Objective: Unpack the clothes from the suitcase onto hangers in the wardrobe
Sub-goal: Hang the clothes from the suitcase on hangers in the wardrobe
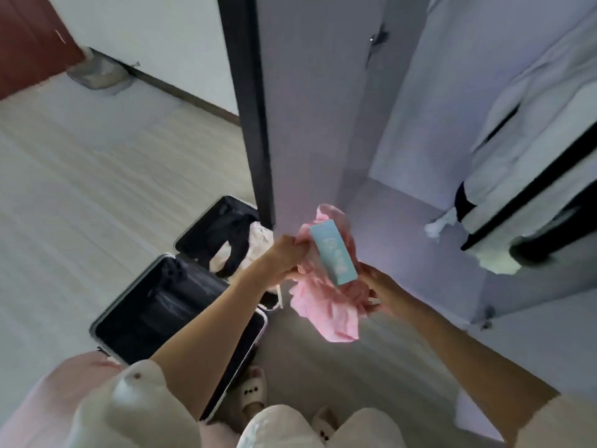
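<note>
Both hands hold a crumpled pink garment (323, 305) in the air, just right of the open suitcase (168, 305) on the floor. The left hand (284, 257) grips its upper edge with curled fingers; the right hand (371, 286) pinches its other side. A light blue tag (334, 257) lies on the garment. Beyond the suitcase stands the open wardrobe (323, 108), where white clothes (533, 124) hang.

Hanging white garment (529, 130) cut off right.

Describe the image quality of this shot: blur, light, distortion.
Head view: soft with motion blur throughout; the print on the blue tag of the pink garment is unreadable. Dim, cool light, the open suitcase almost black inside. Wide-angle lens makes the wardrobe door lean.
</note>
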`<act>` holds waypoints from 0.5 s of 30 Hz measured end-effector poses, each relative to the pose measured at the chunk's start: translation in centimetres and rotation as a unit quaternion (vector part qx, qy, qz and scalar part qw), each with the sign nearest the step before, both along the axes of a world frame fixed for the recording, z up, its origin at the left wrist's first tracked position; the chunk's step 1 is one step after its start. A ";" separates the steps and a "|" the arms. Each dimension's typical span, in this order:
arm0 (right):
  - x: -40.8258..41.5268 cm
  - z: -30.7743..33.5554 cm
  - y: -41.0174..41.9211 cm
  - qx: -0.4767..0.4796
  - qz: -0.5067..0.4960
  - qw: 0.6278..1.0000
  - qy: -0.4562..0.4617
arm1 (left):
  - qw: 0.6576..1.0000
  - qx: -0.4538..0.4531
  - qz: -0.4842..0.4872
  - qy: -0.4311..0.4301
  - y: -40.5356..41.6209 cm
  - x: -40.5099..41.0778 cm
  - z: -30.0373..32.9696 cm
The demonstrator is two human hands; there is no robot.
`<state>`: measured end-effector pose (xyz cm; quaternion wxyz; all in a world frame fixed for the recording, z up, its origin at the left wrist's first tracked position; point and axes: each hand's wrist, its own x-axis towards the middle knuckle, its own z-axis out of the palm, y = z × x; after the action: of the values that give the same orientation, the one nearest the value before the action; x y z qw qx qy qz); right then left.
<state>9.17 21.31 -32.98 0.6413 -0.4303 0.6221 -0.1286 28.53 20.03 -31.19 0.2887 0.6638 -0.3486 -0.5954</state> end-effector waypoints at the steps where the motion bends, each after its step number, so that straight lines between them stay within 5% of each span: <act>1: -1.8 0.0 0.2 -0.003 -0.005 1.000 -0.015 | 0.999 0.008 0.017 0.042 -0.7 -1.7 0.5; 5: -8.1 0.6 0.4 0.011 -0.079 0.996 -0.026 | 0.978 0.013 0.042 0.204 -3.5 -8.6 4.5; 8: -10.5 1.4 -0.3 0.004 -0.076 0.997 0.025 | 0.968 -0.006 0.039 0.249 -5.7 -11.6 7.4; 11: -12.0 3.4 -2.5 -0.071 -0.116 0.985 0.109 | 0.980 -0.055 0.007 0.193 -8.4 -13.4 8.9; 15: -14.4 9.0 -6.9 -0.269 -0.285 0.916 0.087 | 0.994 -0.090 -0.051 0.039 -12.8 -14.2 11.0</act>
<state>-5.22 14.44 -23.96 0.3811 -0.4006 0.7138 -0.4300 14.36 7.19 -20.15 0.3297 0.5932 -0.4226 -0.6007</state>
